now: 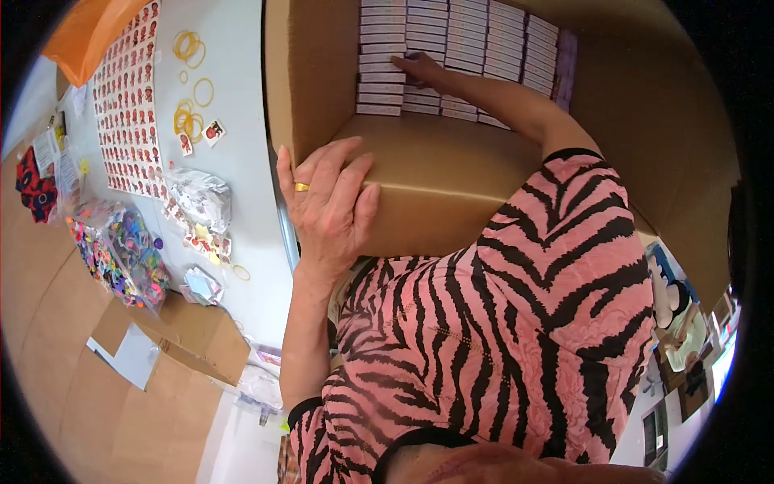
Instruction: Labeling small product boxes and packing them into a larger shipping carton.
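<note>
Pale tabletop (250,153) on the left, open cardboard box (435,157) beside it, both hands at the box.
Right hand (416,70) was inside, fingertips against the leftmost column of small white-and-purple packs (463,36); couldn't tell if it gripped one. Left hand (326,202), gold ring on, lay unclenched across the box's near-left edge, fingers spread and loosely bent. Packs sat in stacked columns at the far side of the box. On the tabletop: sticker sheet (126,113), yellow rubber bands (187,121), two loose stickers, clear plastic bag (201,198); orange bag (89,36) at upper left. Lower left: bag of multicoloured pieces (121,254), another carton (193,331). Another person (685,331) showed in the background, far right.
</note>
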`<state>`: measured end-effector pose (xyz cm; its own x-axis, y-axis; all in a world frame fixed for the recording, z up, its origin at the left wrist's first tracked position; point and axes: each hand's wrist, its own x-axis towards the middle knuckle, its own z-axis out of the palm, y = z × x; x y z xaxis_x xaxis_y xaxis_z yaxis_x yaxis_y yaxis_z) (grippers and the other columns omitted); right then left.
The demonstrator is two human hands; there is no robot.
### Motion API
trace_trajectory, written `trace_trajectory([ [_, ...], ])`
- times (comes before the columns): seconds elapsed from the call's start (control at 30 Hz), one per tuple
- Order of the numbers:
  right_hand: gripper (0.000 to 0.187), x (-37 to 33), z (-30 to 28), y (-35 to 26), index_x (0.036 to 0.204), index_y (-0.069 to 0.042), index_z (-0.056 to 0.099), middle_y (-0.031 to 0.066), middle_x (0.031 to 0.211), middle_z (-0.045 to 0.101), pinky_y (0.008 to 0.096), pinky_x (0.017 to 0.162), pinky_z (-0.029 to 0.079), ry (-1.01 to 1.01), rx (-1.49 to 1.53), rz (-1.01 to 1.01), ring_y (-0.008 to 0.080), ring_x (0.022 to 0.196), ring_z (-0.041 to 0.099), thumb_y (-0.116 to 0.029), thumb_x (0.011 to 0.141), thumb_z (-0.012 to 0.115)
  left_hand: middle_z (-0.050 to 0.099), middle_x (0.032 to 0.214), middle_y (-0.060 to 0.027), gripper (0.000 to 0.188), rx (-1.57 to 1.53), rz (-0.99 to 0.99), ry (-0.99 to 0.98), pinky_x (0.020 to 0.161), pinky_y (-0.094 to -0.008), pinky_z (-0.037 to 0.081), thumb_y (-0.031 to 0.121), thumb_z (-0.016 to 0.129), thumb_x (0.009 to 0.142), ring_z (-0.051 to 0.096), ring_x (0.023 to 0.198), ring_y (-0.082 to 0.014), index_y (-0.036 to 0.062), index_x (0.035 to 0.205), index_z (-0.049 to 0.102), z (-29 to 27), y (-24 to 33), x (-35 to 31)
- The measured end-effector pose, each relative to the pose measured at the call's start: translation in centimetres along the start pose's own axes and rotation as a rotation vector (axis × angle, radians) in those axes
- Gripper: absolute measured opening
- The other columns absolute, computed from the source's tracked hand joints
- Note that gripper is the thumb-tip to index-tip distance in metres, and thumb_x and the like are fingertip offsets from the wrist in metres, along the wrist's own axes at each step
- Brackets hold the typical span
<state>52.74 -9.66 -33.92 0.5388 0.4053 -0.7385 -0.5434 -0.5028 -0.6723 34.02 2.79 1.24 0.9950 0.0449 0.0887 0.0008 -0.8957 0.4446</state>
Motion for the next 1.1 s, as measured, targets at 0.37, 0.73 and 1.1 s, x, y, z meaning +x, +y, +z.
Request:
trace_trajectory([
  [0.37,0.06,-6.2,2.1,-2.5,0.142,-0.011,0.031,0.0111,0.148,0.029,0.045,0.111,0.027,-0.189,-1.183,-1.315,0.0298,0.133,0.032,-0.036,0.091,0.05,0.06,0.11,-0.0043,0.02,0.035,-0.002,0.007,0.111,-0.0474,0.018,0.025,0.057,0.087,0.056,0.104,-0.0224,0.0085,0.095,0.065,0.1,0.0,-0.1],
  [0.73,0.062,-6.2,2.6,-1.6,0.144,-0.009,0.027,0.0092,0.152,0.021,0.0466,0.113,0.022,-0.242,-1.29,-1.278,0.0288,0.138,0.024,-0.028,0.09,0.051,0.061,0.109,-0.0047,0.019,0.045,-0.004,0.042,0.11,-0.0481,0.021,0.025,0.057,0.086,0.057,0.102,-0.0222,0.0093,0.094,0.064,0.2,0.0,-0.3],
  [1.1,0.064,-4.4,2.9,-1.2,0.14,-0.01,0.035,0.0159,0.147,0.03,0.0418,0.111,0.026,-0.398,-0.843,-1.302,0.0333,0.135,0.029,-0.012,0.081,0.061,0.06,0.11,-0.0035,0.016,0.026,0.013,0.034,0.112,-0.0478,0.017,0.022,0.059,0.085,0.057,0.105,-0.0212,0.0109,0.094,0.065,0.3,-0.1,-0.1],
])
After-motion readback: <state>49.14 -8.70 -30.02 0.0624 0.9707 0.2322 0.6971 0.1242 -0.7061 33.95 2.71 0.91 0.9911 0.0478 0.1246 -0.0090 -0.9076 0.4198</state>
